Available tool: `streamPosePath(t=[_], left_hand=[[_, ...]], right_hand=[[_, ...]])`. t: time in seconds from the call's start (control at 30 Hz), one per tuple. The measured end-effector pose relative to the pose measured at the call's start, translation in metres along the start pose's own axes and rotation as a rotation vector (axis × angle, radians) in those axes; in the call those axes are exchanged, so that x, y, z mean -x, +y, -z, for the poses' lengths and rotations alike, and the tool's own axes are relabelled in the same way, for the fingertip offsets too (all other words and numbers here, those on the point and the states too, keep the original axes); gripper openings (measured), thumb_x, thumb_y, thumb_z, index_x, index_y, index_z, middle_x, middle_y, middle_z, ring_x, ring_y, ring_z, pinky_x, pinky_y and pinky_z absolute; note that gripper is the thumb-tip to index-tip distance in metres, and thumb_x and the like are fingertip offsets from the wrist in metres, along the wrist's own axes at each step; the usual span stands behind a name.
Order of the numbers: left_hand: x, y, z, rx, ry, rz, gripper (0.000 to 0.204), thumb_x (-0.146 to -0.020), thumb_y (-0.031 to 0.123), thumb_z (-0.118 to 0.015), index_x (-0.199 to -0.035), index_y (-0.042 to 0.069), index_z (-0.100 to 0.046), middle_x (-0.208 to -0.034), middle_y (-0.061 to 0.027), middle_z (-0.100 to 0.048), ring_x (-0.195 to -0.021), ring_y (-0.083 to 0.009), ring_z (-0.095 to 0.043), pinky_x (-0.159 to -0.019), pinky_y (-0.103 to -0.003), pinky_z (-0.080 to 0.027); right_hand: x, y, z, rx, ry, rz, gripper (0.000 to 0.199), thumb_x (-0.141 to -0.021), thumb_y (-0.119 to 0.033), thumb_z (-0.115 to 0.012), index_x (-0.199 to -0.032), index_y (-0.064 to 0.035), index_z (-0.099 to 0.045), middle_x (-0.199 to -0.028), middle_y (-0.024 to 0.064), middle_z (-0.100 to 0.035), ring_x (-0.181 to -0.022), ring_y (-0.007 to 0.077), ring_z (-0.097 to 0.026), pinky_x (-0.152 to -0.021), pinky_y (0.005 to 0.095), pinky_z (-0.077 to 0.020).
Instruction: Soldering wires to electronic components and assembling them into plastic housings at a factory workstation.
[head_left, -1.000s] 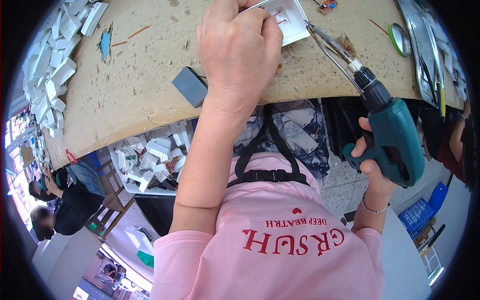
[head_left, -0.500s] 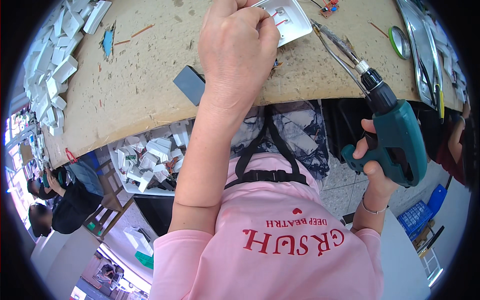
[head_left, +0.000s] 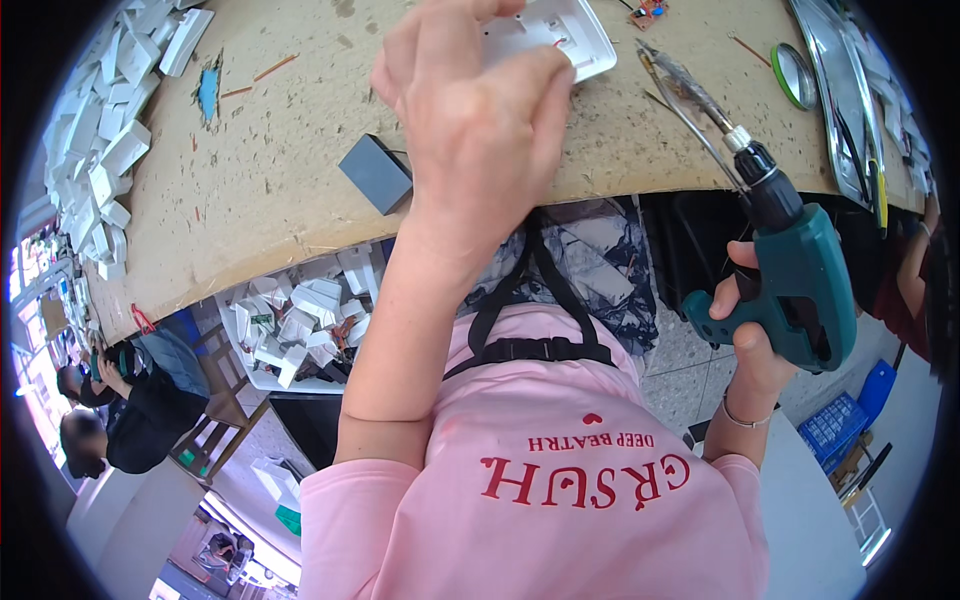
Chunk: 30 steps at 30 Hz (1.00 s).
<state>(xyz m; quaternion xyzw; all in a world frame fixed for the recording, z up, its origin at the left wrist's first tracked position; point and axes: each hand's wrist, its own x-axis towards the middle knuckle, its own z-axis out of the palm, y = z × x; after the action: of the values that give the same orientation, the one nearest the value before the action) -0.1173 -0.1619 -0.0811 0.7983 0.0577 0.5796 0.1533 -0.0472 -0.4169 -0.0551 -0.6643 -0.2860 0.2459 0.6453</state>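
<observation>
My left hand [head_left: 475, 120] is over a shallow white plastic case [head_left: 592, 45] on the bench, back of the hand up. Its thumb presses near the case's near rim while the fingers curl over the far part; the fingertips are partly hidden and smeared by motion. A short red wire shows inside the case. In my right hand [head_left: 750, 320] is a green soldering gun [head_left: 800, 270], gripped by its handle. The gun's tip and solder guide tube point up and left, short of the case and apart from it. A dark grey box [head_left: 375, 172] lies left of my left wrist.
White plastic housings [head_left: 125, 145] are heaped along the bench's left side. Below the edge, a white bin [head_left: 245, 360] holds more housings. On the right are a round green-rimmed tin [head_left: 795, 78], a metal tray [head_left: 835, 100] and a small circuit board [head_left: 648, 12]. People sit farther off.
My left hand has shifted slightly and turned, its fingers spreading more over the case. The case has slid a little left. The soldering gun has moved slightly right, its tip now farther from the case.
</observation>
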Motion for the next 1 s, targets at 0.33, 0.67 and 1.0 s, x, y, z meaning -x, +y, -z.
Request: streamPosePath(t=[0.33, 0.67, 1.0], left_hand=[[0.022, 0.037, -0.002, -0.349, -0.446, -0.003, 0.007, -0.065, 0.015, -0.070, -0.070, 0.012, -0.066, -0.087, 0.0038, -0.056, -0.086, -0.0184, -0.049, -0.078, -0.034, -0.027], [0.020, 0.037, -0.001, -0.304, -0.485, 0.064, 0.005, -0.067, 0.015, -0.069, -0.068, 0.011, -0.066, -0.082, 0.0041, -0.054, -0.079, -0.0174, -0.048, -0.075, -0.033, -0.027], [0.021, 0.037, 0.001, -0.300, -0.490, 0.088, 0.006, -0.066, 0.014, -0.070, -0.071, 0.012, -0.067, -0.082, 0.0035, -0.054, -0.079, -0.0174, -0.048, -0.075, -0.033, -0.027]], right_hand=[[0.042, 0.022, 0.002, -0.340, 0.177, -0.138, 0.071, -0.072, -0.026, -0.076, -0.122, 0.0095, -0.039, -0.107, 0.0245, -0.057, -0.064, 0.0172, -0.060, -0.053, 0.0251, -0.0501], [0.052, 0.037, -0.016, -0.560, 0.178, -0.220, 0.063, -0.078, -0.020, -0.069, -0.126, 0.0056, -0.037, -0.110, 0.0253, -0.055, -0.064, 0.0180, -0.061, -0.053, 0.0270, -0.0511], [0.051, 0.034, -0.016, -0.541, 0.133, -0.286, 0.070, -0.083, -0.028, -0.065, -0.131, 0.0070, -0.029, -0.115, 0.0199, -0.054, -0.064, 0.0148, -0.056, -0.054, 0.0259, -0.0480]])
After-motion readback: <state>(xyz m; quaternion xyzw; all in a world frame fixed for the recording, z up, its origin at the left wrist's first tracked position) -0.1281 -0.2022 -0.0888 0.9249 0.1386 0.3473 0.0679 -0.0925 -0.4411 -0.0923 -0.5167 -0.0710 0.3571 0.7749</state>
